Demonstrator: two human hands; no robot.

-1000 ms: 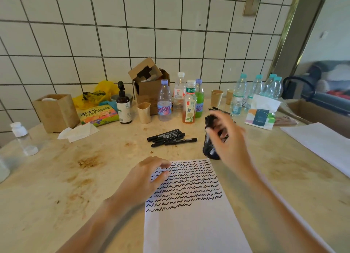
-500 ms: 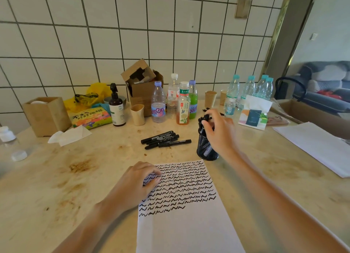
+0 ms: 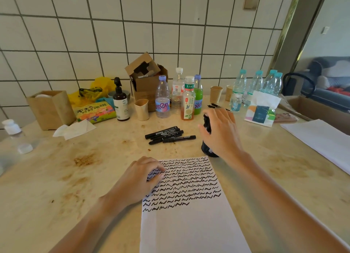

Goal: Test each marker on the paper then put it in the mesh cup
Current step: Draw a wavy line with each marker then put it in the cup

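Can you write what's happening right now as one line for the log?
left hand: rests on paper | right hand: over mesh cup | markers: several loose on table

Black markers [image 3: 170,135] side by side beyond squiggle-covered white paper [image 3: 189,201]; black mesh cup [image 3: 206,148] upright beside them

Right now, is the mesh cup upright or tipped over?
Upright: the mesh cup stands on its base beside the paper, under the right hand.

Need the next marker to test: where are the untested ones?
The loose markers lie mid-table, just left of the mesh cup, beyond the paper.
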